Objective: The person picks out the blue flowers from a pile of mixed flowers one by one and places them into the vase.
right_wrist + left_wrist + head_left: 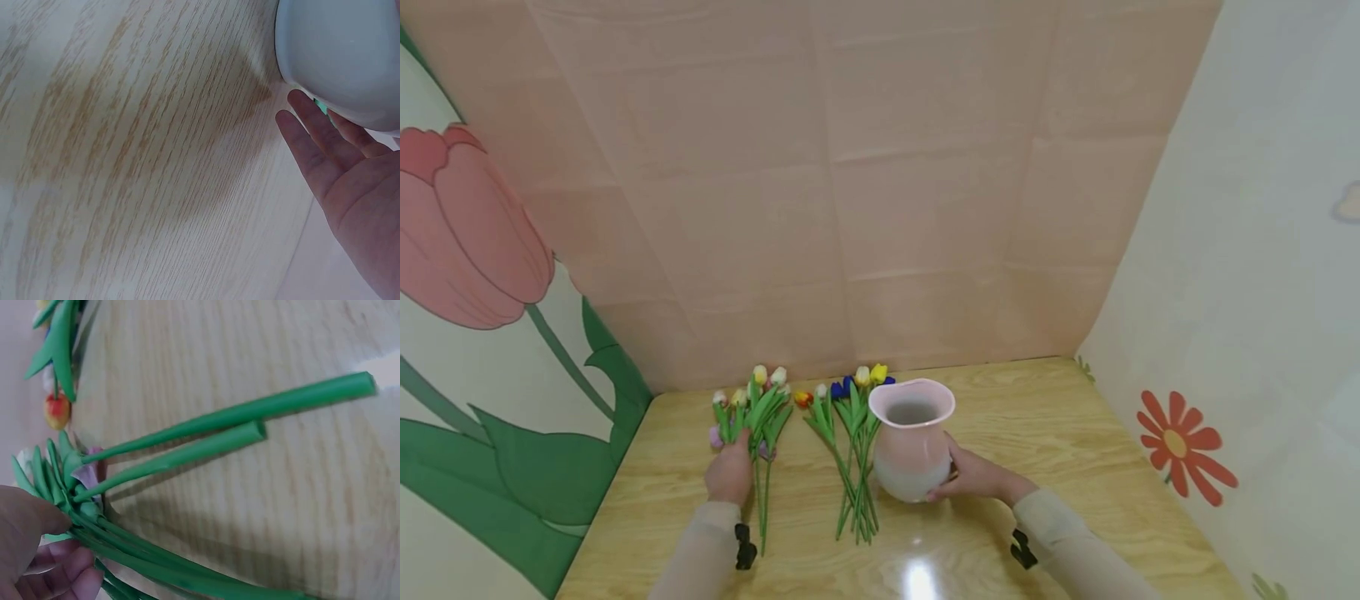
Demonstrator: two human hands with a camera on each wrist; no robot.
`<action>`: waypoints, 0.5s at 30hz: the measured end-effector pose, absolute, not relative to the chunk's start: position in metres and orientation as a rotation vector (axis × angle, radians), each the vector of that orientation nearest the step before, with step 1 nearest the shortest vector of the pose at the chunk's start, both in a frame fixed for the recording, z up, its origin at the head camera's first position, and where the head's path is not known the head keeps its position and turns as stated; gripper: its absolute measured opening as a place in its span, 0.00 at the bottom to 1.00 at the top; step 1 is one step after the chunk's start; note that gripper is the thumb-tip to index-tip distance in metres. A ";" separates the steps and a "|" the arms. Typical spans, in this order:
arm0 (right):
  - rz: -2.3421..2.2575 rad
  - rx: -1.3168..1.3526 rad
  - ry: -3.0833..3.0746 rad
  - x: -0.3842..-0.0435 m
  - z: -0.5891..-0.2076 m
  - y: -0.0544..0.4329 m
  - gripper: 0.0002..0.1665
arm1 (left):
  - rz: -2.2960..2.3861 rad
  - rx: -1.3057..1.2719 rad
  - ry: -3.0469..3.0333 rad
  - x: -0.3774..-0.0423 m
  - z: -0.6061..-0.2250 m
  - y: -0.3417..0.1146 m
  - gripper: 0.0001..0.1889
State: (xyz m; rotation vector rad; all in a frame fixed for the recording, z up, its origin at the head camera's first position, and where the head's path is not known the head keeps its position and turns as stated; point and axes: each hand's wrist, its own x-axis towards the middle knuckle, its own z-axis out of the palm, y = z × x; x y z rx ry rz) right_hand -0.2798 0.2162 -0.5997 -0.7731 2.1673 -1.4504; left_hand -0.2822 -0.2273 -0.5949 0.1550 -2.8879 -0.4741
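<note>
My left hand [730, 473] pinches the green stems of a bunch of artificial tulips [765, 408] just below the leaves, on the left of the table. In the left wrist view, several held stems [187, 565] run out beneath the hand [37, 544], and two loose cut stems [225, 419] lie beside them. A pink-and-white vase [912, 454] with a wavy rim stands upright at the centre. My right hand [981, 473] holds its lower right side. The right wrist view shows fingers of that hand [350, 169] stretched along the vase's white lower body [344, 56].
A second group of tulips, with blue, yellow, white and orange blooms [862, 375], lies between the left hand and the vase, its stems crossed. Wood-grain table [1030, 408] extends right of the vase. A pink backdrop [925, 208] rises behind, with printed panels at both sides.
</note>
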 end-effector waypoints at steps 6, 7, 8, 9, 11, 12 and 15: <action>-1.446 -0.767 2.173 -0.279 -0.599 0.216 0.61 | -0.376 0.149 -2.919 -0.288 -0.586 -0.216 0.20; -1.447 -0.767 2.171 -0.279 -0.599 0.216 0.61 | -0.357 0.133 -2.916 -0.288 -0.583 -0.211 0.21; -1.450 -0.764 2.168 -0.279 -0.598 0.215 0.61 | -0.342 0.116 -2.915 -0.288 -0.580 -0.205 0.21; -1.452 -0.765 2.168 -0.279 -0.598 0.215 0.61 | -0.331 0.085 -2.892 -0.288 -0.577 -0.199 0.21; -1.452 -0.762 2.173 -0.278 -0.597 0.215 0.61 | -0.323 0.019 -2.846 -0.287 -0.571 -0.184 0.17; -1.451 -0.759 2.177 -0.278 -0.597 0.215 0.61 | -0.319 -0.015 -2.827 -0.286 -0.568 -0.175 0.15; -1.446 -0.749 2.190 -0.278 -0.597 0.215 0.61 | -0.308 -0.113 -2.795 -0.283 -0.564 -0.149 0.11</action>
